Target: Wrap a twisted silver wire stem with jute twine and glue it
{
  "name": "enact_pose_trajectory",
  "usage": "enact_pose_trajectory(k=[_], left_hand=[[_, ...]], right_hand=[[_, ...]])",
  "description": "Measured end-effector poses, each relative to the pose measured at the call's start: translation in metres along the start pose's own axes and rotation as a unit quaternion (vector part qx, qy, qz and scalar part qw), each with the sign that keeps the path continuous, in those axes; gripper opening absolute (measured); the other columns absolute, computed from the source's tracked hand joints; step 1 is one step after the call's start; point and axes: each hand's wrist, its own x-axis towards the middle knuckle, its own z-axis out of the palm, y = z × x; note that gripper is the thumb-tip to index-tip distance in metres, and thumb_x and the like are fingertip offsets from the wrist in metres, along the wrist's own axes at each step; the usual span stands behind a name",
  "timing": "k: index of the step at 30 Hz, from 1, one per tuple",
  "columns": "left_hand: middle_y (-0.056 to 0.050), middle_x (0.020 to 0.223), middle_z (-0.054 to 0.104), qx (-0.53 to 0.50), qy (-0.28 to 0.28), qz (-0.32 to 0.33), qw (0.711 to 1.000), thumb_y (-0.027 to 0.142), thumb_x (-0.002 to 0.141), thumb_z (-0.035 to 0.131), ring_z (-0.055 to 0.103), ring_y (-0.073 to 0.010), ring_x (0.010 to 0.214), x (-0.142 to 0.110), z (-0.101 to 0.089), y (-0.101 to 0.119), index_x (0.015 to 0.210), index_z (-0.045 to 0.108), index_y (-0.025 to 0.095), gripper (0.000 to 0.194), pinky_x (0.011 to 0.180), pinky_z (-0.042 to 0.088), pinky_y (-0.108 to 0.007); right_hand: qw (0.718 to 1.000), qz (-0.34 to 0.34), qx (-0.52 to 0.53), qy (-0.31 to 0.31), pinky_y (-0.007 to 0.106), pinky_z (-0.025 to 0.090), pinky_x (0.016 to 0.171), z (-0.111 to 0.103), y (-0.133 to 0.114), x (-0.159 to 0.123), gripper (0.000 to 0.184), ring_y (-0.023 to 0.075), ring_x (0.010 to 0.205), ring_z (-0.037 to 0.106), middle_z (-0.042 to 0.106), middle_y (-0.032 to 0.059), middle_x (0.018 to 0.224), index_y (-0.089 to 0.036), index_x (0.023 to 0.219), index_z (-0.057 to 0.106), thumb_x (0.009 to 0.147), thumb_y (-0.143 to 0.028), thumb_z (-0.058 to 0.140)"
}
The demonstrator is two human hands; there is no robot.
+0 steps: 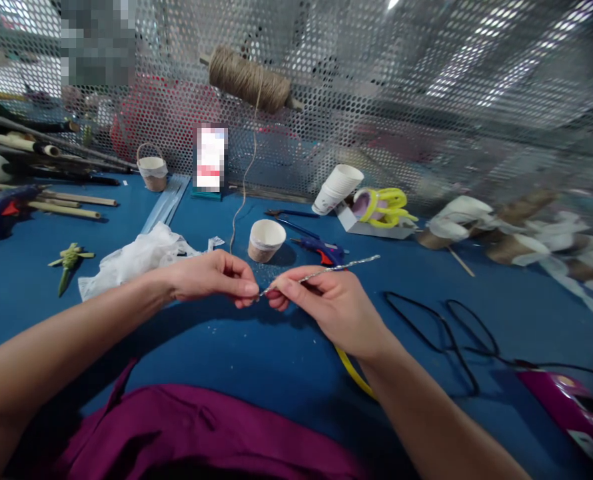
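A thin, silvery twisted strand (354,263) runs between my two hands, its free end sticking out to the upper right. My left hand (221,279) pinches the lower tip between thumb and fingers. Close beside it, my right hand (326,297) is closed on the strand, which crosses over its index finger. Whether the strand is wire or cord I cannot tell. Just beyond my fingers stands a small white cup (266,241) with a brownish wrap. Past my right hand lies a blue glue gun (326,251) with a red trigger.
Crumpled white lace (141,257) lies left of my left hand. A twine spool (249,79) hangs on the perforated metal panel, with one string reaching the table. Stacked paper cups (338,188) and yellow-handled scissors (384,207) stand behind. A black cable (441,327) loops at right.
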Motion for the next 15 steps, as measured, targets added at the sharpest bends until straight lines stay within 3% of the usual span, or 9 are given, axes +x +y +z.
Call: enact_pose_trajectory(k=[4,7,15], left_hand=[[0.001,0.07,0.063,0.101,0.045,0.032,0.993,0.031,0.077,0.059,0.055,-0.0084,0.069,-0.004,-0.002,0.01,0.072,0.063,0.013,0.02,0.069,0.042,-0.023],[0.002,0.067,0.06,0.113,0.025,0.02,0.993,0.026,0.078,0.059,0.052,-0.0071,0.066,-0.004,-0.001,0.011,0.071,0.062,0.012,0.016,0.067,0.04,-0.021],[0.002,0.065,0.054,-0.062,-0.062,-0.007,0.996,0.03,0.072,0.066,0.047,-0.0072,0.061,-0.002,0.009,-0.002,0.068,0.058,0.012,0.019,0.063,0.036,-0.022]], right_hand=[[0.999,0.009,-0.018,0.042,0.021,0.055,0.056,0.002,0.001,0.001,0.013,0.0103,0.058,0.064,0.067,0.0049,0.073,-0.012,0.069,0.067,0.077,-0.018,0.059],[1.0,0.006,-0.011,0.027,0.021,0.055,0.056,0.004,0.0,0.001,0.013,0.01,0.057,0.063,0.067,0.0048,0.072,-0.011,0.07,0.067,0.077,-0.019,0.059],[0.999,-0.033,0.007,-0.008,0.022,0.055,0.059,0.001,-0.002,0.0,0.015,0.0105,0.06,0.063,0.067,0.003,0.071,-0.014,0.07,0.068,0.079,-0.019,0.058]])
